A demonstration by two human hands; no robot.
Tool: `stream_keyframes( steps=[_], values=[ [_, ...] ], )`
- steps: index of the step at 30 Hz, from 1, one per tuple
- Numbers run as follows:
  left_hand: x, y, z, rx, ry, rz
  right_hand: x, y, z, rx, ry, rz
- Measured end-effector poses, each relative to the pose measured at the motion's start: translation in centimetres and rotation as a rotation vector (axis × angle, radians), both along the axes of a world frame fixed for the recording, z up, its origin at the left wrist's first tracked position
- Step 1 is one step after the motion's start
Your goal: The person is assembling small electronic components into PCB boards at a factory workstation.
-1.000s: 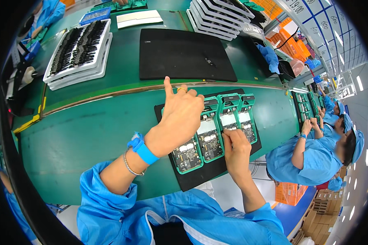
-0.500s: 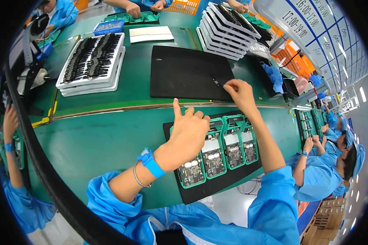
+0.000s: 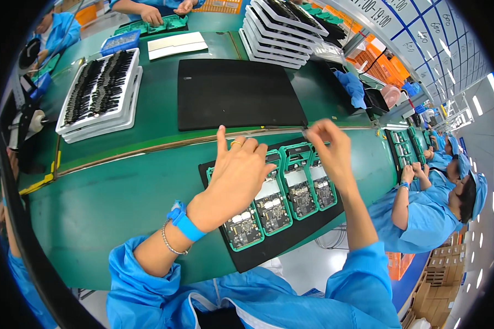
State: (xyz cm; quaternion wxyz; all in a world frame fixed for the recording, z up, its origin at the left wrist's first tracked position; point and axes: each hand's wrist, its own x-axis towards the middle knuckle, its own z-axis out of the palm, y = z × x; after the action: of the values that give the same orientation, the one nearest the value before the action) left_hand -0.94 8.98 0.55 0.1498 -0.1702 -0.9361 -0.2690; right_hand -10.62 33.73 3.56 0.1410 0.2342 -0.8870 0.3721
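Several green frames holding circuit boards (image 3: 273,213) lie side by side on a black mat (image 3: 256,257) in front of me. My left hand (image 3: 237,174) is over the leftmost frame, palm down, forefinger stretched toward the table's seam and fingers apart; I see nothing in it. It hides the upper part of that frame. Above the far end of the right-hand frames, my right hand (image 3: 330,147) pinches a small dark piece (image 3: 306,132), too small to name. Beyond the seam lies a larger black pad (image 3: 236,93).
At the left stand stacked white trays (image 3: 127,112) of black parts. A taller stack of white trays (image 3: 258,41) rises at the far side, near a cream folder (image 3: 177,45) and a blue bin (image 3: 121,41). Co-workers sit around; one (image 3: 422,203) is close on my right.
The small dark pieces by my right hand on the black pad are gone from there. My right hand has come back from the pad toward the frames, pinching a small piece.
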Motion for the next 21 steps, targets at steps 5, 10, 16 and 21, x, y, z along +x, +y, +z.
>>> stream_keyframes(
  steps=[5,10,16,21],
  values=[
    [-2.4,4.1,-0.5,0.013,0.07,-0.031,8.5,4.6,-1.9,0.047,-0.033,-0.186],
    [-4.5,6.3,-1.1,-0.008,0.074,-0.048,11.3,4.7,-3.5,0.023,0.003,-0.286],
    [-4.7,6.7,-0.9,-0.112,0.071,-0.017,11.6,4.6,-4.7,0.072,0.085,-0.247],
    [-3.9,6.5,-0.8,-0.134,0.108,0.003,11.9,4.4,-5.3,0.082,0.127,-0.235]
  ],
)
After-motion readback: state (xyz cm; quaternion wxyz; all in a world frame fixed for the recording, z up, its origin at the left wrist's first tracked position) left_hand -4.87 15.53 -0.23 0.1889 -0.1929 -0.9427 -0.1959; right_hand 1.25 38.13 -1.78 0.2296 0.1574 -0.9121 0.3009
